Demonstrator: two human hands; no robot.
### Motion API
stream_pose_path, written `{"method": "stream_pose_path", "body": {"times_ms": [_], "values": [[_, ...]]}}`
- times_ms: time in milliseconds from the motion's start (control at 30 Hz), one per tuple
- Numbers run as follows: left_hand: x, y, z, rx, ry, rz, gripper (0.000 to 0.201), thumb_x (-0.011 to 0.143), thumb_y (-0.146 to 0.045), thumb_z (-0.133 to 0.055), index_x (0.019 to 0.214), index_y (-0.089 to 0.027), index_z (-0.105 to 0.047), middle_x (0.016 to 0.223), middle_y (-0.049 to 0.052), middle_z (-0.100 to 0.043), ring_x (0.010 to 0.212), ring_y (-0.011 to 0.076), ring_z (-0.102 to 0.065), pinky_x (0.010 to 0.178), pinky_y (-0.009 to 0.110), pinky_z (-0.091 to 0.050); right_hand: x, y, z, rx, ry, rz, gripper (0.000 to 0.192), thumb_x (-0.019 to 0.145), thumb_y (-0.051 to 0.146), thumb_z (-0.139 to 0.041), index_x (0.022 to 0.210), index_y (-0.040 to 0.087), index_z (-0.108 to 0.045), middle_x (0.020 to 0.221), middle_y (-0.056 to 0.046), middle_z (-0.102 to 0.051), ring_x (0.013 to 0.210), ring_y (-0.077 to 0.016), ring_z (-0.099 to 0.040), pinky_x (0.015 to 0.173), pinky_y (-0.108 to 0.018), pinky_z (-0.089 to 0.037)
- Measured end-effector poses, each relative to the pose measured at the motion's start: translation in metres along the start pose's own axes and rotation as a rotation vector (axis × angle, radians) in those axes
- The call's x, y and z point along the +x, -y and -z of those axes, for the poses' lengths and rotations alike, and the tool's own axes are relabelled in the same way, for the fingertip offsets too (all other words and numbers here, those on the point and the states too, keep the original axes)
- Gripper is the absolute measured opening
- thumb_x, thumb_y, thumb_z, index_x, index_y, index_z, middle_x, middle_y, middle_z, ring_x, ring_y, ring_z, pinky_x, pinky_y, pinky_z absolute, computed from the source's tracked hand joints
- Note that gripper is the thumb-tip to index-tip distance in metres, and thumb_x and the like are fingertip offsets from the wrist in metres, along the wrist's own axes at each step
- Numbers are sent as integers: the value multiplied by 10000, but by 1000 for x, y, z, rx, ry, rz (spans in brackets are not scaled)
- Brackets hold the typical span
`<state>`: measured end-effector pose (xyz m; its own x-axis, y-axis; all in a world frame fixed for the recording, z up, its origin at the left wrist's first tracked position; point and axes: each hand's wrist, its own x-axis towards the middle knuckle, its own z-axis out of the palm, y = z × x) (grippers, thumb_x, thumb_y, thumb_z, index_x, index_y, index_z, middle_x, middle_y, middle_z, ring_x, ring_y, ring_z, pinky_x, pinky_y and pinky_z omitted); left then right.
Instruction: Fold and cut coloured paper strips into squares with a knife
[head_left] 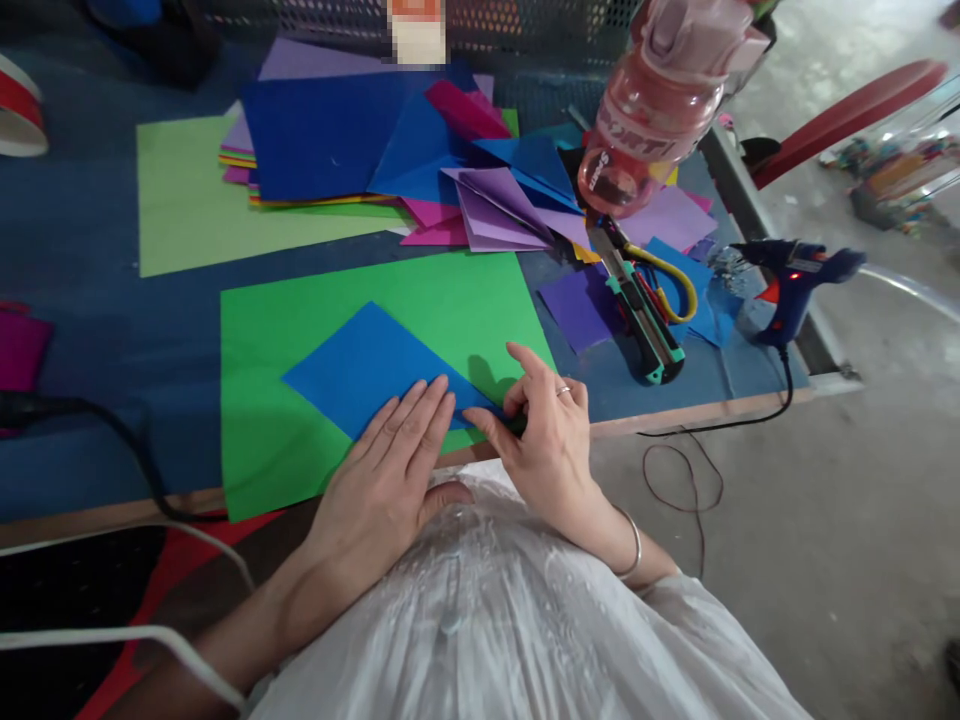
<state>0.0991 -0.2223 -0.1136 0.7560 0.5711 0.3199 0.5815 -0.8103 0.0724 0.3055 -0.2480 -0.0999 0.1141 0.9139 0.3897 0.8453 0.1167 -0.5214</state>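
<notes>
Two hands at the near edge of the tabletop (pixel 90 300). Left hand (pixel 390 470) lies open, fingers flat on a blue paper square (pixel 367 365). Right hand (pixel 544 430) pinches the square's near-right corner, fingers curled on it. Square sits diamond-wise on a green sheet (pixel 315 310). Right of it: utility knife (pixel 641 320), yellow-handled scissors (pixel 664 280), blue glue gun (pixel 791 285). Behind, a loose pile of coloured papers (pixel 390 150) and a pink bottle (pixel 660 110).

White top, ring (pixel 563 391), bangle (pixel 632 545)
</notes>
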Motion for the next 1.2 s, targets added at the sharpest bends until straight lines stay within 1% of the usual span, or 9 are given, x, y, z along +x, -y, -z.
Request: {"method": "stream_pose_path", "body": {"times_ms": [167,333,600,700,833,967,1067,1133,1200], "values": [[0,1,-2,24,-8,-11,894,1075,-630,-324,1702,-43,-75,1645,251,-461,1515,366,-485,1205,497,-429,0,1,0,-13,47,-25,486,1078,393,-561,1495,165,-456,803,10,-692,825,-217,-657,868,-386,-404],[0,2,-4,46,-22,-14,925,1059,-658,-329,1698,-30,-99,1627,263,-482,1518,370,-481,1214,497,-418,0,1,0,-132,67,-10,542,1086,399,-517,1551,146,-397,981,-75,-734,931,-272,-643,837,-413,-419],[-1,2,-2,31,-3,-21,925,1058,-659,-342,1695,-24,-125,1640,268,-461,1539,375,-449,1226,506,-408,-6,-7,12,-197,88,36,519,1081,272,-436,1574,130,-360,1086,-92,-724,938,-269,-599,830,-425,-416],[-2,2,-1,11,17,-30,903,1054,-665,-339,1702,-66,-150,1700,259,-365,1584,382,-372,1244,522,-388,-9,-11,16,-200,73,44,503,1064,210,-406,1561,138,-383,1070,-85,-726,920,-264,-589,822,-422,-406],[-2,2,0,-3,47,-39,789,1054,-633,-404,1705,-219,-238,1792,201,-114,1617,405,-290,1247,563,-381,-11,-16,23,-145,76,57,447,1064,161,-384,1504,133,-460,1019,-70,-724,886,-248,-579,796,-411,-413],[-3,1,0,-16,64,-24,753,1047,-601,-495,1682,-243,-307,1803,175,-73,1617,404,-293,1252,563,-384,-14,-18,27,46,-10,56,439,1024,88,-385,1422,173,-550,1068,-85,-714,949,-230,-627,832,-406,-482],[-4,0,-2,-2,58,-10,786,1032,-641,-502,1677,-231,-316,1802,177,-87,1611,400,-308,1258,546,-375,-16,-12,22,212,-42,233,513,1000,62,-385,1472,195,-536,1187,-110,-730,1087,-233,-683,926,-431,-555],[-4,-2,-3,-1,47,4,795,1024,-675,-484,1663,-222,-347,1793,185,-147,1599,397,-338,1253,537,-382,-17,-7,15,285,15,411,583,1017,70,-387,1589,181,-422,1255,-120,-745,1173,-222,-707,983,-413,-594],[-3,-4,-4,-15,44,13,787,1022,-685,-478,1638,-201,-395,1768,205,-234,1582,392,-374,1245,530,-396,-18,-4,7,288,61,514,652,1040,95,-411,1675,147,-273,1307,-136,-749,1249,-221,-707,1030,-386,-612]]}}
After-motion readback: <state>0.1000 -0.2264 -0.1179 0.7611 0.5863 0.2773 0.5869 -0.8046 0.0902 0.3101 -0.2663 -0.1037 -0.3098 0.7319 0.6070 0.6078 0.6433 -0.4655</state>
